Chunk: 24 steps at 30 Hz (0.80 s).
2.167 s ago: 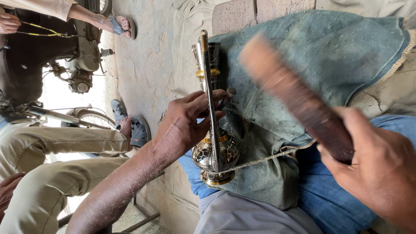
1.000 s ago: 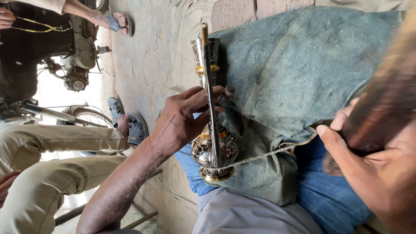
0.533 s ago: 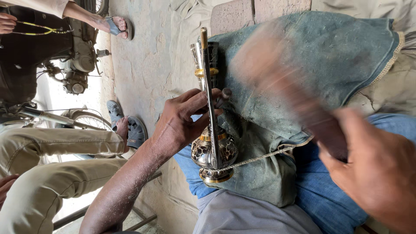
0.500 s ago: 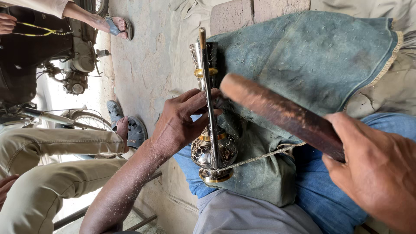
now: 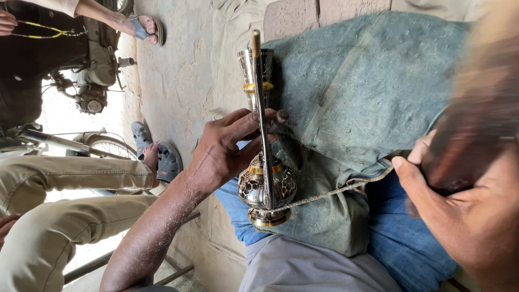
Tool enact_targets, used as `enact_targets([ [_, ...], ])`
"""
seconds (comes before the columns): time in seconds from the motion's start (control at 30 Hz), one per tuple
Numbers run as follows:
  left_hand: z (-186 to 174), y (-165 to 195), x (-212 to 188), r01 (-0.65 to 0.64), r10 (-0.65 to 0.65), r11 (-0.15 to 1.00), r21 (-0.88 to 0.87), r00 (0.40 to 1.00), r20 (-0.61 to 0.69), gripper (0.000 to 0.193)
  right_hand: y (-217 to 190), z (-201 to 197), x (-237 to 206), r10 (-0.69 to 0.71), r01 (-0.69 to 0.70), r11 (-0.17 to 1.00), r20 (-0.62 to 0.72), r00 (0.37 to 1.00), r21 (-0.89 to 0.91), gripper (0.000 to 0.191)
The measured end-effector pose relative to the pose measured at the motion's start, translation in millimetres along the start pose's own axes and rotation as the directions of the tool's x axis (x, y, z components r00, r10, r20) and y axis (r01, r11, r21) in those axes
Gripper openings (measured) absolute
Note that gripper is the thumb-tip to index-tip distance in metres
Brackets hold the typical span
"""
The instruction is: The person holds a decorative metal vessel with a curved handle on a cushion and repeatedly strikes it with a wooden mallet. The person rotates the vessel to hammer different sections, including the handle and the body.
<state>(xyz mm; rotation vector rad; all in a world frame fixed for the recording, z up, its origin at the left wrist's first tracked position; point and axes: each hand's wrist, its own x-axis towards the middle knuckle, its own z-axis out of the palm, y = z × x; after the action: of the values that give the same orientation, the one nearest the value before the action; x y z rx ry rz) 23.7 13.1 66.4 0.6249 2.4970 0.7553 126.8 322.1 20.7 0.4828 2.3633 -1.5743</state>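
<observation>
Metal vase (image 5: 266, 186), silver with dark patterned belly and gold bands, lies on the grey-green cloth (image 5: 373, 81) spread over the person's lap, its foot toward the viewer and its neck pointing away. The left hand (image 5: 221, 154) is closed around a thin metal rod (image 5: 262, 108) and a small dark-tipped tool (image 5: 280, 116), pressing them against the vase's side. Half a second ago the brown wooden stick lay low across the cloth beside the vase; now the right hand (image 5: 476, 216) has swung it up and close to the camera, so the wooden stick (image 5: 476, 124) shows only as a blurred brown mass, fingers wrapped tight about it. That reads as the raised part of a hammering stroke, with the tool held steady beneath. A frayed cord (image 5: 330, 193) runs across the cloth from the vase's foot toward the right hand. Blue fabric (image 5: 400, 238) shows under the cloth. To the left, another person's legs in khaki trousers (image 5: 65, 216) and sandals (image 5: 162, 159) sit near, and a motorcycle (image 5: 92, 70) stands beyond on the concrete floor (image 5: 173, 70), well apart from the work.
</observation>
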Motion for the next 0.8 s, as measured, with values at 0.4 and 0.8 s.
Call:
enact_targets([
  [0.4, -1, 0, 0, -0.082, 0.079, 0.993, -0.085, 0.996, -0.041, 0.038, 16, 0, -1, -0.117, 0.118, 0.971, 0.019, 0.993, -0.209, 0.033],
  [0.8, 4, -6, 0, -0.061, 0.058, 0.995, -0.074, 0.998, -0.037, 0.025, 9, -11, 2, -0.08, 0.246, 0.843, 0.339, 0.937, -0.479, 0.042],
])
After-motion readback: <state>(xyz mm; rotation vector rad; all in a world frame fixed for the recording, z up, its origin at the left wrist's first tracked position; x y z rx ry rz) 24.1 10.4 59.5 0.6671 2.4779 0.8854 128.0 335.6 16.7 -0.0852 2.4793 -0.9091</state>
